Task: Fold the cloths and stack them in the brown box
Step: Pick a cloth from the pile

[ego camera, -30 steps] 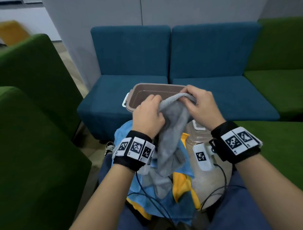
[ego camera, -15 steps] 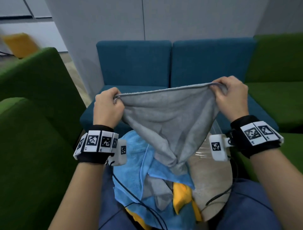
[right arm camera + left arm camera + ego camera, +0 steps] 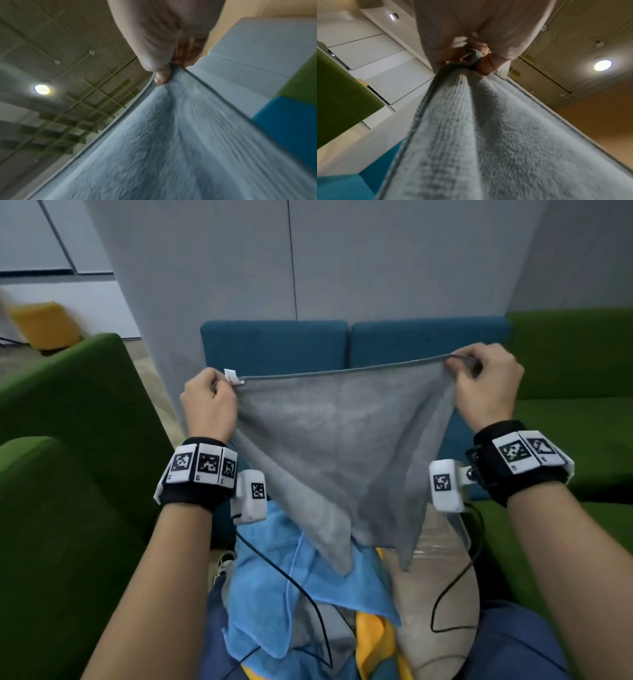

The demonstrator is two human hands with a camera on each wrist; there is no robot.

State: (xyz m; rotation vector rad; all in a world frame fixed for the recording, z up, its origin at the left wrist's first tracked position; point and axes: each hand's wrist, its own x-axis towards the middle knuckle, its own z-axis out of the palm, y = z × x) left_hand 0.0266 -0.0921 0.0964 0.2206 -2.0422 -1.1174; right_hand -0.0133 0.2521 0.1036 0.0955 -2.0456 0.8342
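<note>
A grey cloth point(image 3: 335, 446) is pinched at its top corners by the left hand point(image 3: 209, 405) and right hand point(image 3: 486, 392). The frame's centre is blocked by it. Blue cloths point(image 3: 308, 587) are heaped below.

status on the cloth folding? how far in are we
Early. Nothing visibly folded; the brown box is out of view now, so its contents can't be checked. In hand: left hand and right hand each pinch a top corner of the grey cloth, spread open, unfolded. Left: blue cloths, a yellow cloth, another grey one, heaped on the lap.
</note>
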